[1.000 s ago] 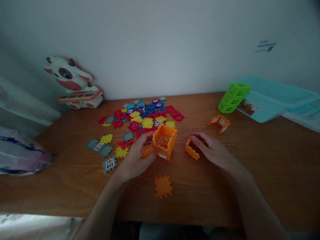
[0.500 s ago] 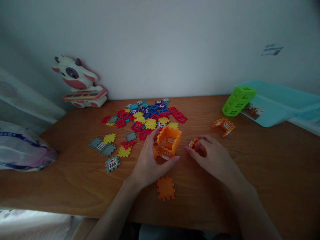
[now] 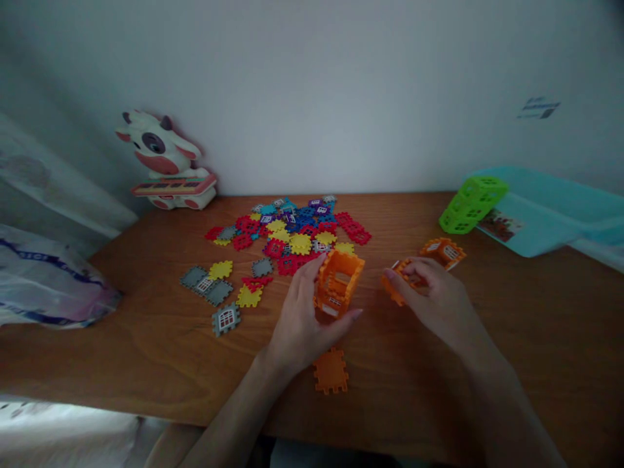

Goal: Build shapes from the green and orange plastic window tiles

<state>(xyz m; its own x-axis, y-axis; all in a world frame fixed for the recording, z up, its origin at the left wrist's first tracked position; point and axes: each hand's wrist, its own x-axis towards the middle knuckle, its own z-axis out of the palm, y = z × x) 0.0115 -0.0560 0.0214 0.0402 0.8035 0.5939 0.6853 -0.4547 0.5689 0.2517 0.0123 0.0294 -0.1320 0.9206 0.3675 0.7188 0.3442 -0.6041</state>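
My left hand (image 3: 303, 325) is wrapped around an open-ended box of orange interlocking tiles (image 3: 351, 276), tilted, with a white window piece low on its side. To the right, my right hand (image 3: 439, 296) pinches a smaller group of joined orange tiles (image 3: 394, 292), partly covered by the fingers. The two orange parts are apart. Just behind my right hand stands another joined orange tile piece with white windows (image 3: 443, 248). A single flat orange tile (image 3: 331, 372) lies on the table below my left hand.
A heap of red, yellow, blue and purple tiles (image 3: 299, 244) lies by the wall. Grey tiles (image 3: 218, 292) are at left. A green tile tower (image 3: 472, 205) leans by a light blue bin (image 3: 546, 208). A cow keyboard toy (image 3: 170, 162) and plastic bag (image 3: 53, 279) sit left.
My right hand has moved right and a little up with its orange tile group, closer to the standing orange piece. My left hand still holds the orange box. The whole view has shifted slightly.
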